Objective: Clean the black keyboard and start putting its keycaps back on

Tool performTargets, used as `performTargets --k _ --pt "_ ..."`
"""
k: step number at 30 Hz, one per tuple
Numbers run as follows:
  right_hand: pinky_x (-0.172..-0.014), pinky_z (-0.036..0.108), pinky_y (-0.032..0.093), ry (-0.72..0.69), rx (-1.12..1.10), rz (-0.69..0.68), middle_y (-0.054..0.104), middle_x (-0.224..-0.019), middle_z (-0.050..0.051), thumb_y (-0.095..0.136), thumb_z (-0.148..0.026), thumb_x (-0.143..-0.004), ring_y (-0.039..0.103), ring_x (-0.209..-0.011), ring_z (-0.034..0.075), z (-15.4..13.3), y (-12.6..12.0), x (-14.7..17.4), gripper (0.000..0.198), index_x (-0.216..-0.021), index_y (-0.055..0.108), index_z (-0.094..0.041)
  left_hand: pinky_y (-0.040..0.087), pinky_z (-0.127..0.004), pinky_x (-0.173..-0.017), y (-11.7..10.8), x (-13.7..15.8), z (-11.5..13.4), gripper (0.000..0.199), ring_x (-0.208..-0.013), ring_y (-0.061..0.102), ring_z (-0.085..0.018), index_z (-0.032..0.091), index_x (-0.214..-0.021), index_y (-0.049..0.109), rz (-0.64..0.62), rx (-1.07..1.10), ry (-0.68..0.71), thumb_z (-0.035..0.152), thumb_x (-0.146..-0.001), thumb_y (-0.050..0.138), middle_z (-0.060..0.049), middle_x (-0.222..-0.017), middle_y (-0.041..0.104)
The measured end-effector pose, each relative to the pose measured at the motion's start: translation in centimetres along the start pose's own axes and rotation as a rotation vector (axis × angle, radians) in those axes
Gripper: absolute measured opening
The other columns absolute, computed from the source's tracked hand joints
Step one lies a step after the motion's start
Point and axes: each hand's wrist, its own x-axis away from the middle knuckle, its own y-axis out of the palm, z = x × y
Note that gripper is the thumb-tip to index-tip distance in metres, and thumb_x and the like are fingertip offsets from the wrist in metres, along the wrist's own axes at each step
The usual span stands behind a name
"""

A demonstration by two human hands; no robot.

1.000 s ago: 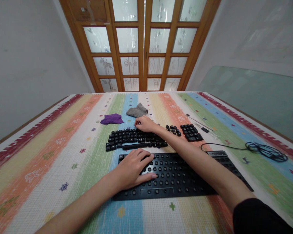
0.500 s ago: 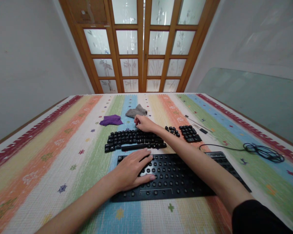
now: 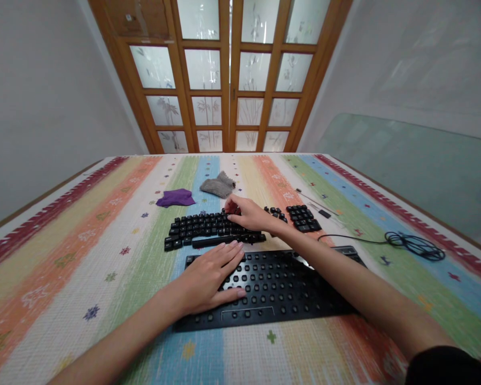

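Note:
A black keyboard (image 3: 288,289) with its keycaps off lies across the near part of the table, its bare key posts showing. My left hand (image 3: 210,278) rests flat on its left part, fingers stretched out. Behind the keyboard, loose black keycaps (image 3: 196,225) are laid out in rows, with a long space bar (image 3: 210,241) at their near edge. My right hand (image 3: 250,215) reaches over the right end of these rows. Its fingers and thumb are bent towards each other above the keycaps, and what is between the tips cannot be made out. My right forearm crosses over the keyboard.
A purple cloth (image 3: 176,197) and a grey cloth (image 3: 218,185) lie beyond the keycaps. To the right are a block of number-pad keycaps (image 3: 303,218), a thin rod-like tool (image 3: 318,201) and a coiled black cable (image 3: 414,246). A striped tablecloth (image 3: 136,299) covers the table.
My right hand has come back from near the grey cloth to the keycap rows. My left hand stays flat on the keyboard. The whole view has shifted slightly.

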Motion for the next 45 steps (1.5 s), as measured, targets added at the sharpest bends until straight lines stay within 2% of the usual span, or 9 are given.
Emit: performTargets --k 5,8,13,19,23,27,34,45 --pt "-0.076 0.031 0.049 -0.007 -0.059 -0.018 0.062 -0.091 0.003 0.057 -0.012 -0.084 0.058 -0.081 0.016 -2.0 -0.9 4.7 0.015 -0.095 0.05 -0.02 0.027 -0.046 -0.121 0.0 -0.1 0.2 0.074 -0.148 0.03 -0.028 0.014 -0.152 0.034 0.025 -0.002 0.008 0.064 -0.098 0.038 -0.016 -0.157 0.035" --pt "-0.076 0.032 0.05 0.045 -0.089 -0.042 0.062 -0.093 0.003 0.058 -0.014 -0.087 0.058 -0.082 0.016 -2.6 -1.3 7.3 0.013 -0.096 0.051 -0.021 0.029 -0.047 -0.12 -0.1 -0.1 0.2 0.074 -0.147 0.031 -0.029 0.014 -0.152 0.033 0.023 -0.007 0.004 0.064 -0.098 0.039 -0.017 -0.157 0.035" --pt "-0.077 0.033 0.051 0.096 -0.156 -0.055 0.062 -0.095 0.003 0.059 -0.016 -0.088 0.058 -0.084 0.017 -2.9 -1.4 9.7 0.014 -0.096 0.05 -0.022 0.03 -0.044 -0.119 -0.2 -0.1 0.3 0.075 -0.147 0.032 -0.027 0.015 -0.154 0.028 0.018 -0.014 -0.004 0.063 -0.098 0.04 -0.015 -0.158 0.034" --pt "-0.075 0.032 0.051 0.11 -0.15 -0.095 0.061 -0.092 0.003 0.058 -0.018 -0.088 0.058 -0.08 0.016 -3.0 -0.5 10.2 0.01 -0.095 0.051 -0.021 0.029 -0.045 -0.119 0.0 0.0 0.4 0.077 -0.147 0.032 -0.029 0.014 -0.154 0.028 0.016 -0.014 -0.01 0.063 -0.097 0.041 -0.017 -0.158 0.033" --pt "-0.077 0.033 0.05 0.043 -0.069 -0.074 0.06 -0.091 0.004 0.056 -0.017 -0.089 0.057 -0.082 0.017 -3.3 -0.2 10.3 0.008 -0.095 0.052 -0.02 0.028 -0.044 -0.12 0.1 0.0 0.3 0.078 -0.148 0.03 -0.027 0.017 -0.156 0.023 0.022 -0.008 -0.01 0.064 -0.097 0.042 -0.015 -0.159 0.032" --pt "-0.077 0.033 0.048 -0.013 -0.004 -0.068 0.06 -0.091 0.004 0.055 -0.016 -0.089 0.056 -0.084 0.018 -3.6 -0.2 10.4 0.008 -0.095 0.052 -0.021 0.03 -0.045 -0.119 0.1 0.0 0.3 0.078 -0.146 0.033 -0.027 0.019 -0.158 0.018 0.04 0.007 -0.009 0.062 -0.097 0.043 -0.015 -0.158 0.034" --pt "-0.076 0.032 0.048 -0.002 0.009 -0.066 0.059 -0.089 0.003 0.056 -0.015 -0.088 0.055 -0.082 0.017 -3.2 -0.2 10.6 0.009 -0.093 0.051 -0.021 0.035 -0.047 -0.116 0.2 0.2 0.3 0.072 -0.144 0.038 -0.029 0.018 -0.157 0.02 0.105 0.053 0.01 0.052 -0.099 0.046 -0.015 -0.156 0.038" --pt "-0.077 0.033 0.047 -0.035 0.046 -0.078 0.058 -0.089 0.003 0.054 -0.016 -0.09 0.055 -0.083 0.018 -3.5 -0.2 10.7 0.006 -0.093 0.052 -0.021 0.028 -0.047 -0.12 0.6 0.2 0.3 0.073 -0.147 0.031 -0.027 0.017 -0.158 0.013 0.105 -0.011 0.029 0.05 -0.101 0.043 -0.015 -0.159 0.032"
